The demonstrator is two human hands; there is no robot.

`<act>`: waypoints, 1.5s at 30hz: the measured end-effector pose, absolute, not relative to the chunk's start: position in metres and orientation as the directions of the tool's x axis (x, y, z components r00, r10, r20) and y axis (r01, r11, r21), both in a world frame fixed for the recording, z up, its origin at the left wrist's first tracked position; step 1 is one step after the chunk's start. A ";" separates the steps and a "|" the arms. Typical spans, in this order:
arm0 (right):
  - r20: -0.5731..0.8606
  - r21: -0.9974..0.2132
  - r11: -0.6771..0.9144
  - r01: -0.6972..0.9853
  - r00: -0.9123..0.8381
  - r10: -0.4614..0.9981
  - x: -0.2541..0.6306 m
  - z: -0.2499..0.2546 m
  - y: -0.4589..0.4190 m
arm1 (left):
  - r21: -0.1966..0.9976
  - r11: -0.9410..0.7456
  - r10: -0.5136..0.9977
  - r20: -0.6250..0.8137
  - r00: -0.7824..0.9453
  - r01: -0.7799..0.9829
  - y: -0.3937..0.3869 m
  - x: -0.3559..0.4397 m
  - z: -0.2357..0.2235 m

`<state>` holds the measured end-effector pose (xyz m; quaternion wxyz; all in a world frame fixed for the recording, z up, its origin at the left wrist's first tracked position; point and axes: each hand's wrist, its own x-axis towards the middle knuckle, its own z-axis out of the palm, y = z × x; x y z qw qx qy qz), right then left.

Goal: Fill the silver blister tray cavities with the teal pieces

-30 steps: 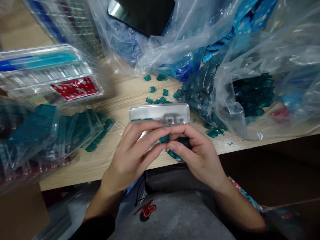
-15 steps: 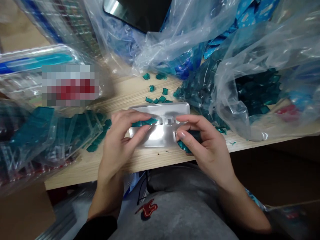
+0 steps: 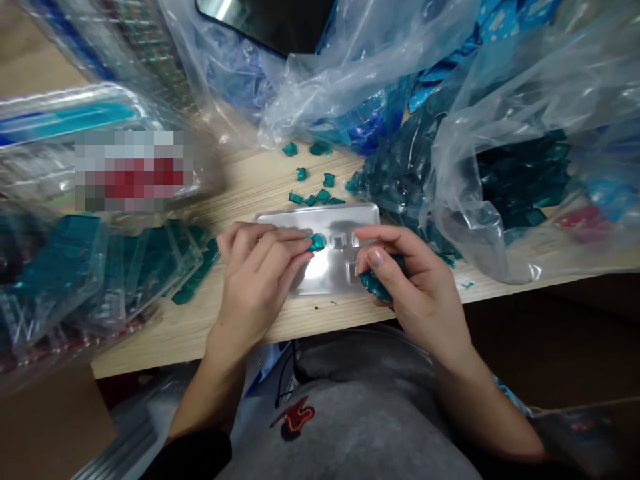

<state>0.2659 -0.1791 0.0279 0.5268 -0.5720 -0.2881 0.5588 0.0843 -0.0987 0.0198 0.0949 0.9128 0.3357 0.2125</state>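
Note:
A clear plastic blister tray [image 3: 325, 270] with small square pockets lies flat on the wooden table [image 3: 240, 200] near its front edge. My left hand [image 3: 260, 273] rests on the tray's left half, fingers pressed together on a small teal piece [image 3: 316, 242] at a pocket. My right hand [image 3: 405, 280] sits at the tray's right end, curled round a bunch of teal pieces [image 3: 374, 283], with its index finger stretched over the pockets.
Loose teal pieces [image 3: 313, 190] lie scattered behind the tray. Clear bags of teal and blue pieces [image 3: 505, 180] crowd the right and back. Stacked filled blister packs [image 3: 100, 267] sit at left, a dark screen [image 3: 270, 20] at the top.
The tray has stayed flat on the table. My left fingers have slid right and closed on a teal piece at a pocket. My right hand has curled tighter round its pieces.

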 end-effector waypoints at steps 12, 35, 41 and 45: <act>-0.385 -0.850 -0.297 -0.434 0.130 0.913 0.259 0.031 -0.178 | 0.458 -0.751 0.635 0.305 0.710 0.475 -0.101 0.086 0.026; -0.321 -0.850 -0.278 -0.448 0.023 0.947 0.257 0.032 -0.186 | 0.620 -0.657 0.684 0.253 0.684 0.428 -0.132 0.107 0.045; -0.351 -0.882 -0.328 -0.337 0.006 0.936 0.261 0.039 -0.184 | 0.623 -0.662 0.669 0.239 0.704 0.417 -0.132 0.105 0.046; -0.325 -0.842 -0.308 -0.443 -0.040 0.945 0.265 0.040 -0.184 | 0.789 -0.474 0.822 0.238 0.517 0.391 -0.135 0.099 0.046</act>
